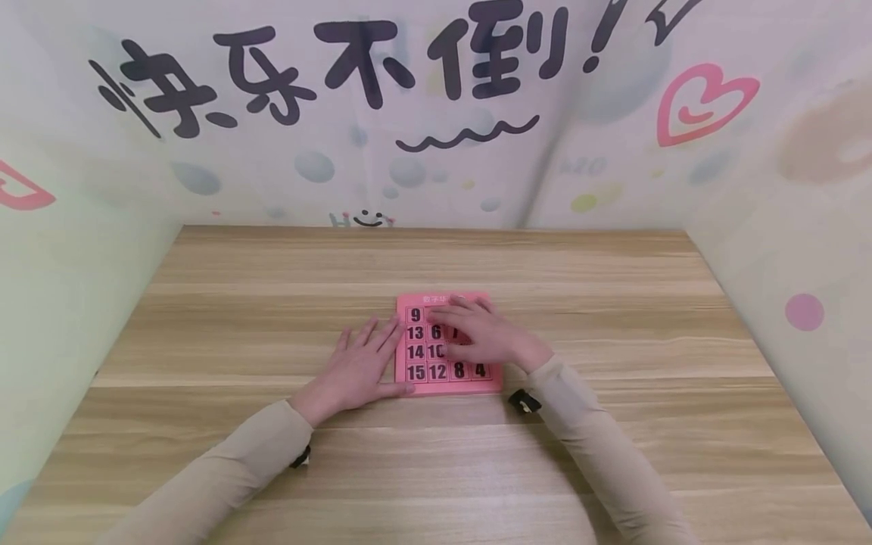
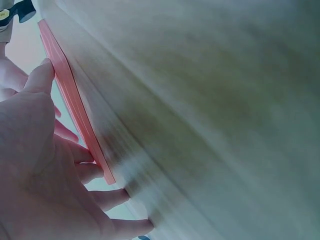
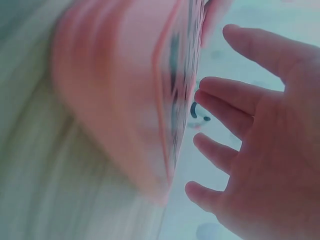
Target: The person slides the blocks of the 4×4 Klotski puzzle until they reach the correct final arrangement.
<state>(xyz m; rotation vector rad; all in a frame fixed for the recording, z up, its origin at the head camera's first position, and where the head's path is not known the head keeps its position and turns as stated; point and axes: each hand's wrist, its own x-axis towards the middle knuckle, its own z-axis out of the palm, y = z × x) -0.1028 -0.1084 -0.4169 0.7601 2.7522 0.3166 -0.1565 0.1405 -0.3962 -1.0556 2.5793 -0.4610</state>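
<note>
A pink number slide puzzle [image 1: 450, 387] lies flat on the table, with black-numbered tiles such as 9, 13, 14 and 15 in its left column. My left hand [image 1: 354, 371] is spread along the puzzle's left side, its thumb at the lower left corner. The left wrist view shows that hand's thumb and some fingers [image 2: 90, 172] against the pink edge. Over the upper right tiles, my right hand [image 1: 487, 337] covers several numbers. In the right wrist view its fingers [image 3: 220, 150] extend loosely at the puzzle's face, holding nothing.
The wood-grain table [image 1: 272, 265] carries the puzzle near its middle. A white printed wall [image 1: 272, 166] with large black characters rises behind it, and side walls close off left and right. Black bands [image 1: 524, 401] show at both sleeve cuffs.
</note>
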